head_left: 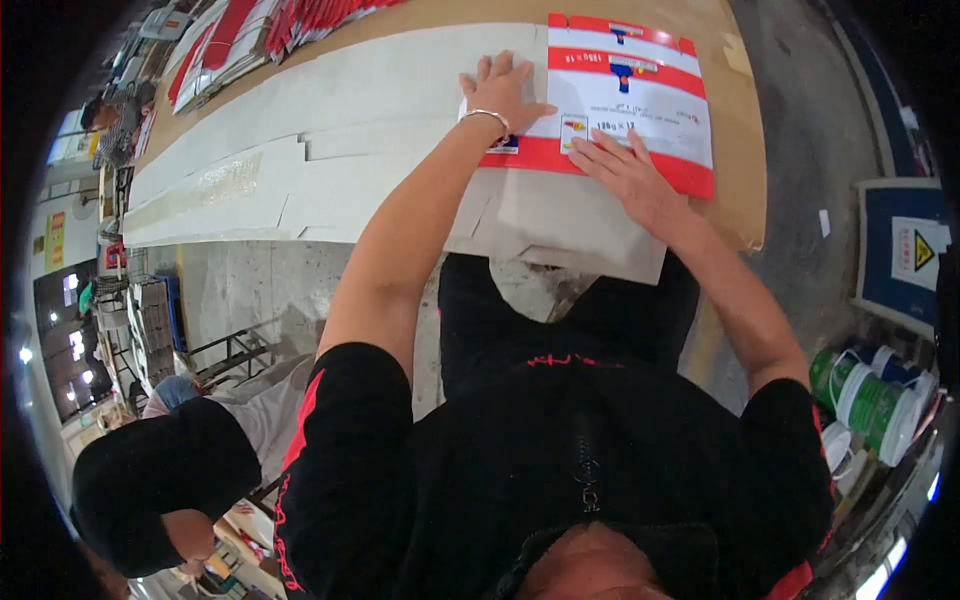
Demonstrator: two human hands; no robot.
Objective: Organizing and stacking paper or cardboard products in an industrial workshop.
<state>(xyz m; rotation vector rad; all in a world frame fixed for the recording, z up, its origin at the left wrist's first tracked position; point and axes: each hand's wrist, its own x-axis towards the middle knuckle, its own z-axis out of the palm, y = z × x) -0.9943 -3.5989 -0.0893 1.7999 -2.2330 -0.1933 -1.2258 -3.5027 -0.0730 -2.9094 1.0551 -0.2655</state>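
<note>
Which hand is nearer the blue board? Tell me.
Right. The right hand lies on printed cardboard, left of the blue board; the left hand is farther left.

Proper workshop vibe: scuffed grey concrete floor (pixel 810 170) around the brown-topped worktable (pixel 742 170), blue panel (pixel 878 258) to its right, pale wall (pixel 76 248) and bright lights (pixel 25 354) off to its left.

My left hand (pixel 500 95) spreads over the left part of a red-and-white printed card (pixel 640 90). My right hand (pixel 640 185) rests on its near side, beside grey board (pixel 380 130).
</note>
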